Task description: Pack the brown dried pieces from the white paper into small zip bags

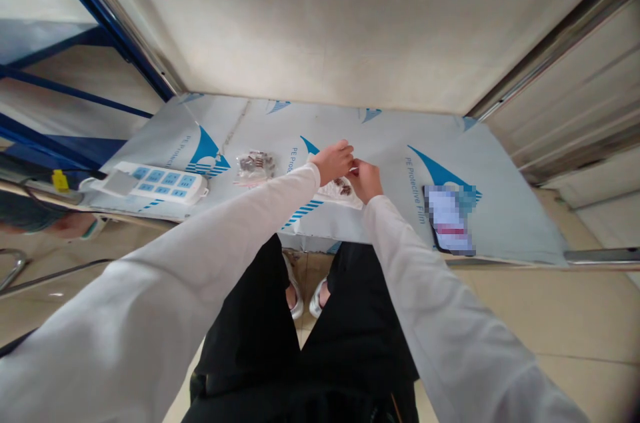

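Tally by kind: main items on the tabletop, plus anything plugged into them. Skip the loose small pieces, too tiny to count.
Power strip: 1
Plug block on it: 1
Clear bag: 1
White item, partly hidden, type unclear: 1
Phone: 1
Total: 5

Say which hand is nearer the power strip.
Left. The left hand is to the right of the power strip, with the clear bag lying between them. The right hand is farther right, just past the left hand.
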A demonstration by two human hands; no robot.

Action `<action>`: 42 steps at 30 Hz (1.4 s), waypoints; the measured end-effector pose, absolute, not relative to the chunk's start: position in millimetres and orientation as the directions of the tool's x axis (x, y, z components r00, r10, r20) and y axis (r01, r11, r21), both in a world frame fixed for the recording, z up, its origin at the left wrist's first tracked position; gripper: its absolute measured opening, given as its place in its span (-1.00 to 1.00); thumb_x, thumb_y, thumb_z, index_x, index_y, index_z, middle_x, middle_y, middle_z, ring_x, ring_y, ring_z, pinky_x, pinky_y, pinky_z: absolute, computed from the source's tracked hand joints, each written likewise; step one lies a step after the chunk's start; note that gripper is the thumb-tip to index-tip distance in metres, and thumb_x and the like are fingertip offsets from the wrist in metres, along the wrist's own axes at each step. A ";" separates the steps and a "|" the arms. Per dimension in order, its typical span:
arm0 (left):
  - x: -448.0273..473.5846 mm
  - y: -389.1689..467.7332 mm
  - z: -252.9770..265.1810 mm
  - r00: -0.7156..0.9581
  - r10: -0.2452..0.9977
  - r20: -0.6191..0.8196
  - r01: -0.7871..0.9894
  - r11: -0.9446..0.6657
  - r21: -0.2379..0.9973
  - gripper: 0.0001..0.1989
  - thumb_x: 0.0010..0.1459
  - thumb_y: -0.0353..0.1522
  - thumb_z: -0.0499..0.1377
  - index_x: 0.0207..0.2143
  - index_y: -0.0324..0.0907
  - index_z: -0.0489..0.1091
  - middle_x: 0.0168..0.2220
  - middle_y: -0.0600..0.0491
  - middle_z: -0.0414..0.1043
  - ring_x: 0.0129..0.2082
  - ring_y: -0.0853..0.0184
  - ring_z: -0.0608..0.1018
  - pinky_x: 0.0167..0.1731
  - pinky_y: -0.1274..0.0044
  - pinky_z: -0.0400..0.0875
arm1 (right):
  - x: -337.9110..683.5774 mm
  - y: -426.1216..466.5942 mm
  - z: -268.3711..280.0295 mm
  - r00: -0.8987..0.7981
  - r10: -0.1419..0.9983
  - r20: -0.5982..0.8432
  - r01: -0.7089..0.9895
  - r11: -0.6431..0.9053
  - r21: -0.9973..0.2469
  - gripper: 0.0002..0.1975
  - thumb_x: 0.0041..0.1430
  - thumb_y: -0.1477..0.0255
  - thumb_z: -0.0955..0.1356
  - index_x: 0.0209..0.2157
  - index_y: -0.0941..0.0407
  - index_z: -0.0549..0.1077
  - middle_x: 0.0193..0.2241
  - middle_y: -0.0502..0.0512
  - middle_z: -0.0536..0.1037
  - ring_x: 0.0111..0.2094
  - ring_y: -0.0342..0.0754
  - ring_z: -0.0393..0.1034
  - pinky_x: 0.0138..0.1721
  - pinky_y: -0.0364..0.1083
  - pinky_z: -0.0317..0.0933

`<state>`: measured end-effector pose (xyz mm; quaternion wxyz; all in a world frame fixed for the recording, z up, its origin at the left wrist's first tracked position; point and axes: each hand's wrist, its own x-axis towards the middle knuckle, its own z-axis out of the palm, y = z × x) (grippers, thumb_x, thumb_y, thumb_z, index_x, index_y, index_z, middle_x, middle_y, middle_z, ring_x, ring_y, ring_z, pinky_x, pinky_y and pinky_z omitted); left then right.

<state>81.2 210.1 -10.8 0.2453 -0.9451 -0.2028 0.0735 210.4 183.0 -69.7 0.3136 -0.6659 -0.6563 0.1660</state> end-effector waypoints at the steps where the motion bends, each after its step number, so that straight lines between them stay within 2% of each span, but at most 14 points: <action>1: 85.1 210.6 -8.9 0.917 0.391 -0.080 0.298 -0.804 -0.514 -0.71 0.17 -0.54 0.04 -0.17 -0.19 0.50 -0.15 -0.08 0.53 0.04 0.14 0.37 0.07 0.33 0.14 | 211.0 181.3 -72.0 0.098 0.977 0.192 0.770 0.048 -0.636 -0.94 0.01 0.52 0.35 -0.46 0.16 0.49 -0.53 0.08 0.57 -0.45 -0.03 0.47 -0.28 -0.08 0.28; 5: 92.6 212.7 0.4 0.934 0.317 -0.163 0.183 -0.818 -0.545 -0.71 0.16 -0.53 0.05 -0.20 -0.13 0.52 -0.14 -0.02 0.54 0.07 0.16 0.37 0.14 0.31 0.08 | 213.7 176.0 -78.6 0.160 0.962 0.222 0.760 0.023 -0.650 -0.92 0.01 0.48 0.35 -0.43 0.18 0.50 -0.50 0.13 0.58 -0.45 0.00 0.46 -0.28 -0.06 0.27; 8: 83.7 215.8 5.5 0.939 0.333 -0.087 0.251 -0.836 -0.487 -0.63 0.20 -0.54 -0.02 0.00 -0.20 0.42 0.00 -0.07 0.47 0.08 0.18 0.38 0.17 0.31 0.07 | 218.2 171.7 -82.5 0.198 0.947 0.252 0.739 0.025 -0.673 -0.83 0.03 0.41 0.36 -0.33 0.19 0.52 -0.37 0.18 0.61 -0.43 -0.02 0.45 -0.24 -0.04 0.28; 10: 72.2 217.5 5.5 0.916 0.400 0.020 0.374 -0.836 -0.402 -0.50 0.17 -0.58 -0.03 0.17 -0.21 0.26 0.16 -0.10 0.32 0.11 0.16 0.37 0.18 0.27 0.06 | 221.3 168.9 -85.9 0.214 0.941 0.264 0.722 0.030 -0.692 -0.79 0.04 0.36 0.37 -0.30 0.18 0.52 -0.31 0.18 0.62 -0.42 -0.03 0.44 -0.22 -0.03 0.29; 13: 54.4 216.8 -0.8 0.745 0.628 0.227 0.663 -0.735 -0.143 -0.27 0.05 -0.60 0.05 0.30 -0.26 0.00 0.29 -0.20 0.10 0.14 0.10 0.35 0.14 0.22 0.13 | 224.1 165.7 -91.6 0.236 0.932 0.273 0.699 0.033 -0.715 -0.77 0.05 0.32 0.36 -0.29 0.17 0.53 -0.29 0.18 0.62 -0.41 -0.03 0.44 -0.21 -0.02 0.30; 16: 42.9 210.5 -11.2 0.485 0.827 0.284 0.799 -0.551 0.242 -0.27 -0.02 -0.54 0.11 0.25 -0.35 0.06 0.19 -0.25 0.24 0.06 0.12 0.44 0.04 0.29 0.29 | 223.5 164.0 -93.3 0.257 0.924 0.284 0.683 0.034 -0.729 -0.75 0.07 0.32 0.36 -0.27 0.19 0.53 -0.29 0.19 0.62 -0.41 -0.03 0.43 -0.21 -0.01 0.30; 19: 35.5 200.8 -20.7 0.443 0.865 0.235 0.675 -0.494 0.548 -0.44 -0.01 -0.42 0.18 0.10 -0.24 0.28 0.02 -0.11 0.45 -0.14 0.24 0.56 -0.10 0.41 0.42 | 218.4 162.2 -87.7 0.254 0.922 0.294 0.673 0.050 -0.738 -0.75 0.09 0.31 0.36 -0.26 0.17 0.53 -0.29 0.18 0.62 -0.41 -0.04 0.43 -0.20 -0.01 0.30; 21: 26.9 192.4 -26.1 0.371 0.900 0.228 0.577 -0.416 0.703 -0.65 0.02 -0.29 0.21 -0.11 -0.20 0.44 -0.17 -0.04 0.56 -0.30 0.31 0.60 -0.22 0.48 0.46 | 211.6 159.6 -81.1 0.217 0.925 0.313 0.668 0.093 -0.738 -0.77 0.10 0.31 0.37 -0.26 0.15 0.53 -0.29 0.16 0.62 -0.39 -0.03 0.43 -0.19 -0.01 0.30; 24: 1.7 173.1 -38.0 0.041 0.983 0.181 0.464 -0.179 0.867 -0.72 0.05 -0.18 0.18 -0.40 -0.23 0.49 -0.41 -0.03 0.58 -0.43 0.32 0.60 -0.35 0.52 0.47 | 197.7 153.8 -71.8 0.140 0.916 0.375 0.674 0.189 -0.714 -0.69 0.08 0.27 0.40 -0.17 0.14 0.52 -0.22 0.18 0.61 -0.28 0.02 0.44 -0.13 0.01 0.28; 26: -20.8 154.6 -50.7 -0.218 0.975 0.038 0.355 0.043 0.934 -0.67 0.03 -0.14 0.17 -0.37 -0.25 0.48 -0.42 -0.05 0.58 -0.47 0.31 0.60 -0.44 0.52 0.48 | 188.0 150.6 -68.3 0.111 0.908 0.405 0.683 0.227 -0.695 -0.63 0.09 0.26 0.41 -0.09 0.15 0.49 -0.17 0.20 0.60 -0.19 0.06 0.43 -0.08 0.03 0.26; 29: -49.3 122.7 -71.8 -0.443 0.890 -0.111 0.444 0.325 0.835 -0.63 0.09 -0.13 0.08 -0.35 -0.25 0.48 -0.40 -0.06 0.58 -0.46 0.31 0.60 -0.42 0.49 0.48 | 173.5 150.7 -66.3 0.080 0.919 0.385 0.702 0.222 -0.677 -0.72 0.17 0.34 0.35 -0.11 0.15 0.50 -0.16 0.19 0.59 -0.14 0.08 0.41 -0.04 0.05 0.24; 36: -57.2 87.7 -86.2 -0.524 0.849 -0.066 0.694 0.470 0.545 -0.69 -0.01 -0.11 0.19 -0.62 -0.13 0.40 -0.52 -0.13 0.50 -0.28 -0.06 0.57 -0.27 0.23 0.37 | 108.7 175.5 -60.1 -0.162 0.971 0.174 0.844 0.228 -0.485 -0.73 0.26 0.42 0.25 -0.07 0.13 0.49 -0.07 0.19 0.55 -0.01 0.10 0.33 -0.02 0.05 0.20; 39: -53.9 89.9 -88.5 -0.494 0.868 0.043 0.773 0.416 0.480 -0.74 0.05 -0.14 0.16 -0.52 -0.13 0.40 -0.44 -0.13 0.49 -0.28 -0.01 0.55 -0.29 0.27 0.37 | 68.5 188.2 -62.8 -0.230 0.966 0.121 0.854 0.260 -0.450 -0.77 0.25 0.38 0.28 -0.13 0.11 0.52 -0.13 0.21 0.56 -0.03 0.12 0.33 -0.05 0.07 0.21; 42: -51.4 92.1 -96.4 -0.237 0.922 0.305 0.917 0.109 0.383 -0.83 0.14 -0.31 0.08 -0.26 -0.18 0.40 -0.23 -0.17 0.46 -0.18 0.07 0.52 -0.20 0.29 0.38 | 36.9 198.4 -68.6 -0.265 0.961 0.082 0.867 0.275 -0.416 -0.77 0.24 0.33 0.31 -0.15 0.12 0.52 -0.14 0.27 0.55 -0.03 0.15 0.31 -0.07 0.10 0.20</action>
